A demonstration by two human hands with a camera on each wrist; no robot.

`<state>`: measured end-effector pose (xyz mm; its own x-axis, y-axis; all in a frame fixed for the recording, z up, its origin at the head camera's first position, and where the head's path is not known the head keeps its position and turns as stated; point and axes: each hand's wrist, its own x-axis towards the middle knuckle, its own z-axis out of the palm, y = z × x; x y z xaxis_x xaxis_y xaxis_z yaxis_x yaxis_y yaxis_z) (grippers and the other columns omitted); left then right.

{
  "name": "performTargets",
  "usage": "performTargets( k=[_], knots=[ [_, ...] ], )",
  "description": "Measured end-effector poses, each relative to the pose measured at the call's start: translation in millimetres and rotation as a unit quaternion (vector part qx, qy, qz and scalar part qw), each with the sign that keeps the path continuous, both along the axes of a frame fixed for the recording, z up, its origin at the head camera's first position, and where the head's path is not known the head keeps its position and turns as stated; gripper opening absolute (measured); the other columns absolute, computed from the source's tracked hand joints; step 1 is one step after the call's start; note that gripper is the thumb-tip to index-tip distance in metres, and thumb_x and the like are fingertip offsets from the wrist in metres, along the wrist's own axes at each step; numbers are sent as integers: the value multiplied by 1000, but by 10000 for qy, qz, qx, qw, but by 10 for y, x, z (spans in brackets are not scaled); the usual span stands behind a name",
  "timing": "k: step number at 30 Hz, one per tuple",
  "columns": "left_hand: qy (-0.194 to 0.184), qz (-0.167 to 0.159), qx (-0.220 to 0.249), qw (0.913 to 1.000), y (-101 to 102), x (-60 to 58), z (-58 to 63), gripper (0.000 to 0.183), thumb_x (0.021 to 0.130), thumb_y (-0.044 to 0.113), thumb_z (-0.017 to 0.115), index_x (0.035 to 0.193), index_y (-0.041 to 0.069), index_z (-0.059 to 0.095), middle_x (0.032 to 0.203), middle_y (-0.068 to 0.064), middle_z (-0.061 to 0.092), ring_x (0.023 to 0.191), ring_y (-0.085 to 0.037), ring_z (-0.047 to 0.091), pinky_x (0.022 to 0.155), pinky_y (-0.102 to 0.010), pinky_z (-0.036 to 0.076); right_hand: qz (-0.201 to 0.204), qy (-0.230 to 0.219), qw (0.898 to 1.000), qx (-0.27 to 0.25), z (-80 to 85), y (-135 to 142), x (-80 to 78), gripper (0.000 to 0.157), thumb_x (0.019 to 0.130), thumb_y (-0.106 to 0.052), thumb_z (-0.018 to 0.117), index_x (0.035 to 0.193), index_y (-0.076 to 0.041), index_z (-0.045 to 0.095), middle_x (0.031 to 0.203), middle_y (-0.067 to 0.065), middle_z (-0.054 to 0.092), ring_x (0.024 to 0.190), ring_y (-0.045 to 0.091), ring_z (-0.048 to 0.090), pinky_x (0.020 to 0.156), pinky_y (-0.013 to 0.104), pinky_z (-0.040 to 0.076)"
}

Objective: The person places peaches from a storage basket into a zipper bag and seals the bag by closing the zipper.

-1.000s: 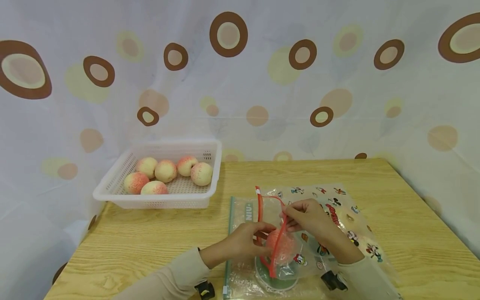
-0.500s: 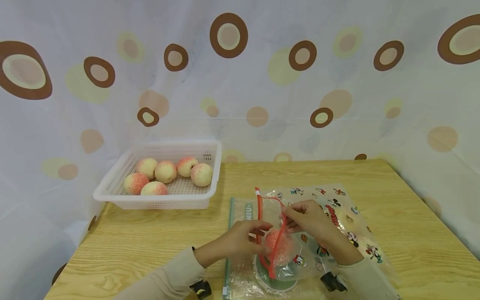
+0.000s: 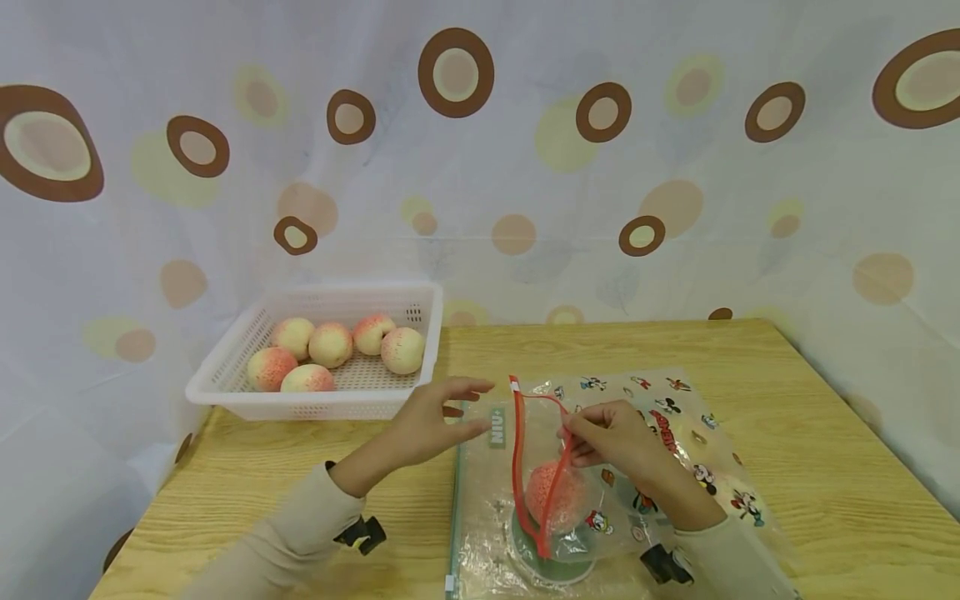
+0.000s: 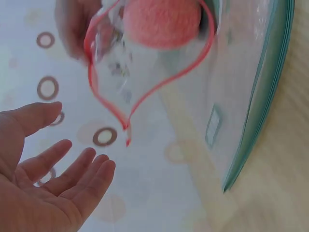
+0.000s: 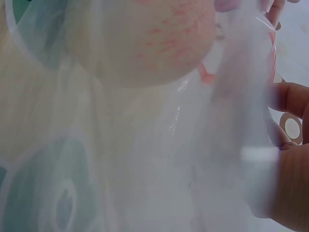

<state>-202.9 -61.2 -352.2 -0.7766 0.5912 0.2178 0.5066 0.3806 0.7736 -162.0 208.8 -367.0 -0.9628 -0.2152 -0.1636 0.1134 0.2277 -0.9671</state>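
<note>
A white cloth (image 3: 480,175) printed with ovals is hanging along the far, left and right sides of the wooden tabletop (image 3: 225,467). A perforated white basket (image 3: 322,408) is standing far left. A clear cartoon-printed bag (image 3: 678,442) is lying near right, its red-edged mouth gaping leftward, and it is partly covering a teal-edged bag (image 3: 480,533). The right hand (image 3: 618,437) is pinching the mouth's right edge, its grip closed between thumb and fingers. The left hand (image 3: 431,425) is hovering just right of the basket, its grip spread wide and holding nothing. A reddish peach (image 3: 551,492) is sitting inside the cartoon-printed bag, near its mouth; six peaches (image 3: 331,343) are resting in the basket.
</note>
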Motion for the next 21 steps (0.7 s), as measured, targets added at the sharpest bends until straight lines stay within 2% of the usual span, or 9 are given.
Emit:
performTargets(
  k=[5, 13, 18, 21],
  knots=[
    [466, 613, 26, 9970, -175, -147, 146, 46, 88, 14, 70, 132, 9, 57, 133, -10, 57, 117, -27, 56, 91, -41, 52, 51, 47, 10000, -16, 9, -5, 3, 30, 99, -17, 53, 95, 10, 67, 76, 5, 67, 67, 13, 65, 65, 28, 58],
    [1114, 1465, -157, 9828, -398, -436, 227, 50, 86, 10, 72, 133, 7, 56, 135, -16, 53, 120, -33, 53, 90, -45, 52, -49, -38, 10000, 42, 2, -10, 9, 29, 98, -17, 54, 93, 8, 67, 75, 5, 66, 66, 13, 65, 65, 27, 57],
    [1489, 1645, -665, 9728, -499, -590, 216, 54, 84, 8, 73, 135, 4, 53, 136, -21, 51, 123, -37, 49, 91, -50, 49, -42, -27, 10000, 84, -5, -7, 10, 29, 98, -17, 54, 93, 9, 67, 75, 5, 66, 66, 12, 65, 65, 27, 57],
    [1529, 1645, -1086, 9684, -540, -681, 189, 61, 83, 7, 73, 138, 3, 49, 139, -23, 47, 127, -39, 45, 97, -52, 45, -51, -20, 9999, 101, -2, -7, 9, 30, 98, -18, 54, 94, 9, 67, 76, 4, 66, 66, 12, 65, 65, 26, 57]
  ],
)
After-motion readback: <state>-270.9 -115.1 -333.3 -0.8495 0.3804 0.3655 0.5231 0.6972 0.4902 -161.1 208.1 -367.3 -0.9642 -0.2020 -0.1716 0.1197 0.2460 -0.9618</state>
